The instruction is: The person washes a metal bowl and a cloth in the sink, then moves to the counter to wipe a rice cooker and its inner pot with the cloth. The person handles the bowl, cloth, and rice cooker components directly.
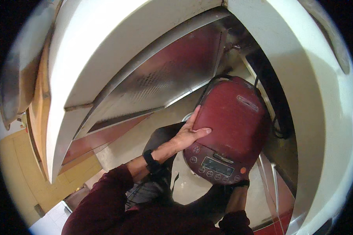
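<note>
A dark-red rice cooker (229,117) fills the middle of the view, tilted, its lid closed and its button panel (217,167) facing me. My left hand (191,129) grips its left side, the thumb lying over the lid. A dark watch is strapped on that wrist. From below, my right hand (244,179) reaches to the cooker's front right corner and supports it there; the fingers are hidden by the cooker's body. A black power cord (278,129) hangs along the cooker's right side.
A pale countertop (111,38) with thick edges curves overhead and to the right (306,102). Under it stands a glossy red panel with a metal frame (176,58). Beige floor (126,141) shows around my dark-clothed legs (161,141). A wooden edge (42,97) is at left.
</note>
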Demonstrator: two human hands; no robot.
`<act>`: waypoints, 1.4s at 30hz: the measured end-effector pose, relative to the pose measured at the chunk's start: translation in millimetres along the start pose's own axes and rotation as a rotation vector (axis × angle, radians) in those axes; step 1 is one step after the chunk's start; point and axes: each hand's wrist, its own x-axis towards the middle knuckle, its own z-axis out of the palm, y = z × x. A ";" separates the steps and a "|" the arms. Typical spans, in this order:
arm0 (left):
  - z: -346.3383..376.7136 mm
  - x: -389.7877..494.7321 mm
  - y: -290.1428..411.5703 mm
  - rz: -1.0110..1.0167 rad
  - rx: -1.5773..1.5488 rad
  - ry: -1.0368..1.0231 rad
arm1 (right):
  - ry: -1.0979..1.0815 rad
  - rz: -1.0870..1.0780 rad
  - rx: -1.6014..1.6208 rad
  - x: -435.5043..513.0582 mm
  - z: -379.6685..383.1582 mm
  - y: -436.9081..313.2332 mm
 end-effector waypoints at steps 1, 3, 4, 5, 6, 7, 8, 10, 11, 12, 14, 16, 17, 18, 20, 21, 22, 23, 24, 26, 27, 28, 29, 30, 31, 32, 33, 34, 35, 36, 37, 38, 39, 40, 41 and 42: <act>-0.1 -1.0 0.0 -0.016 0.059 0.020 | 0.004 0.012 0.002 0.4 -1.9 -0.8; -0.2 -7.0 -5.0 -0.064 0.099 0.075 | 0.003 0.025 0.002 0.6 -5.9 -1.7; -0.3 -8.1 -6.5 -0.060 0.112 0.087 | 0.009 0.031 0.007 0.7 -7.7 -2.2; -0.3 -10.9 -9.1 -0.103 0.119 0.136 | 0.008 0.044 0.008 0.3 -9.8 -2.7; 0.0 -11.3 -9.2 -0.052 0.111 0.148 | 0.007 0.059 0.006 -0.4 -11.9 -3.7; 1.1 -13.4 -10.4 -0.062 0.117 0.174 | 0.010 0.078 0.008 -0.8 -13.9 -5.1; 2.3 -14.5 -6.2 -0.040 0.112 0.195 | 0.013 0.092 0.001 -1.1 -16.2 -6.6; 6.9 -22.4 -4.4 -0.046 0.087 0.232 | 0.010 0.098 -0.016 0.2 -21.0 -9.1; 10.4 -26.2 -2.5 -0.043 0.069 0.259 | 0.014 0.110 -0.019 1.1 -23.2 -11.2; 14.2 -32.0 0.4 -0.047 0.048 0.292 | 0.013 0.119 -0.027 2.3 -25.2 -13.8; 19.4 -38.6 2.2 -0.066 0.101 0.350 | 0.010 0.136 -0.031 6.9 -28.4 -19.1; 23.4 -40.2 -0.5 -0.017 0.019 0.384 | -0.003 0.140 -0.043 13.5 -30.2 -24.2; 24.7 -40.2 -2.7 -0.060 0.005 0.415 | -0.012 0.137 -0.046 17.5 -30.4 -26.5; 25.5 -39.6 -6.6 -0.027 0.000 0.416 | -0.017 0.132 -0.047 21.6 -30.1 -28.7; 23.6 -39.1 -11.2 0.004 0.011 0.426 | -0.027 0.119 -0.037 29.4 -27.5 -33.5; 23.4 -41.6 -12.0 0.026 0.011 0.413 | -0.031 0.109 -0.035 33.3 -25.2 -35.7; 22.4 -41.5 -13.1 0.009 0.007 0.422 | -0.042 0.097 -0.031 36.9 -22.4 -37.8; 24.4 -49.5 -9.7 0.060 0.026 0.445 | -0.072 0.087 -0.018 38.4 -19.6 -40.3; 24.4 -51.8 -7.8 0.099 0.019 0.427 | -0.080 0.066 -0.013 42.1 -15.4 -42.0; 30.3 -61.6 -1.1 0.053 0.030 0.458 | -0.116 0.035 -0.011 50.5 -4.4 -45.7; 31.9 -63.0 6.0 0.052 0.029 0.451 | -0.135 0.016 -0.008 55.5 2.1 -47.7; 34.3 -62.2 13.1 0.044 0.037 0.439 | -0.153 0.004 0.003 60.7 9.1 -50.5; 38.1 -62.7 19.2 0.094 0.071 0.431 | -0.170 -0.014 0.015 65.3 15.8 -53.8; 41.1 -60.1 26.9 0.138 0.096 0.425 | -0.188 -0.029 0.021 69.4 21.5 -57.7; 48.5 -61.9 31.8 0.195 0.053 0.416 | -0.212 -0.031 0.030 71.3 25.7 -62.3; 54.5 -60.9 40.4 0.241 0.079 0.387 | -0.219 -0.053 0.036 72.0 28.2 -67.7; 58.4 -61.3 48.2 0.289 0.100 0.347 | -0.228 -0.074 0.048 71.5 28.5 -73.8; 64.2 -63.4 57.6 0.318 0.106 0.324 | -0.232 -0.084 0.055 69.6 26.7 -80.5; 70.0 -61.4 65.3 0.325 0.121 0.320 | -0.229 -0.097 0.067 66.7 22.8 -87.9; 75.4 -61.2 74.3 0.369 0.152 0.253 | -0.216 -0.117 0.081 63.4 16.9 -95.8; 82.6 -40.8 78.6 0.414 0.135 0.174 | -0.196 -0.167 0.079 61.5 9.3 -103.3; 87.0 -37.0 86.7 0.442 0.130 0.121 | -0.185 -0.187 0.086 57.6 0.7 -111.3; 91.7 -31.7 92.8 0.424 0.145 0.119 | -0.161 -0.216 0.097 53.8 -8.6 -119.3; 99.6 -24.1 99.3 0.437 0.138 0.058 | -0.151 -0.232 0.106 50.4 -18.2 -127.4; 106.0 -15.9 104.7 0.422 0.176 0.027 | -0.130 -0.255 0.121 47.9 -27.7 -135.5; 114.1 -5.9 110.5 0.401 0.188 -0.021 | -0.108 -0.281 0.129 46.4 -37.2 -143.6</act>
